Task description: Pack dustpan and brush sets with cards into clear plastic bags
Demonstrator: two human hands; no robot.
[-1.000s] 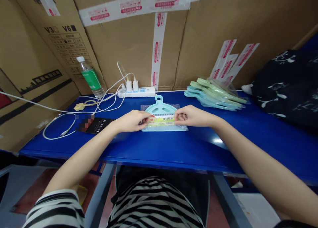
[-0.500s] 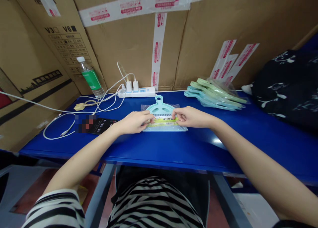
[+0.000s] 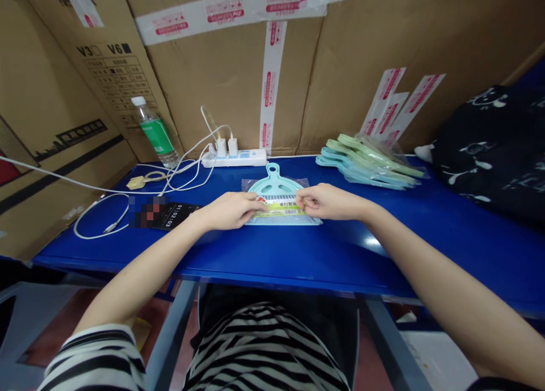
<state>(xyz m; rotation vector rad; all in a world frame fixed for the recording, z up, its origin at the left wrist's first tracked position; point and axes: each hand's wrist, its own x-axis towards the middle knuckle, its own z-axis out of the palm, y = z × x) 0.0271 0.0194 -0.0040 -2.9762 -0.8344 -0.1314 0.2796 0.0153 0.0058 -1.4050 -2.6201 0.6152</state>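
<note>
A light-blue dustpan [image 3: 272, 185] with a grey-striped brush lies in a clear plastic bag on the blue table, its handle pointing away from me. Across it runs a yellow-green and white printed paper label [image 3: 281, 208]. My left hand [image 3: 234, 209] rests at the label's left part, fingers stretched out and lying over it. At the other end, my right hand [image 3: 317, 201] is closed, with curled fingertips pinching the label's right edge. The fingers hide both ends of the label.
Bagged green and blue dustpans [image 3: 370, 161] are piled at the back right, near a black patterned bag [image 3: 489, 152]. Behind the dustpan stands a power strip [image 3: 251, 158] with cables. A water bottle [image 3: 157, 135] and a phone [image 3: 174, 215] are on the left. Cardboard [image 3: 213, 67] walls the back.
My left fingers have uncurled and now lie flatter on the label, uncovering a red mark at its left. My right hand has stayed nearly in place.
</note>
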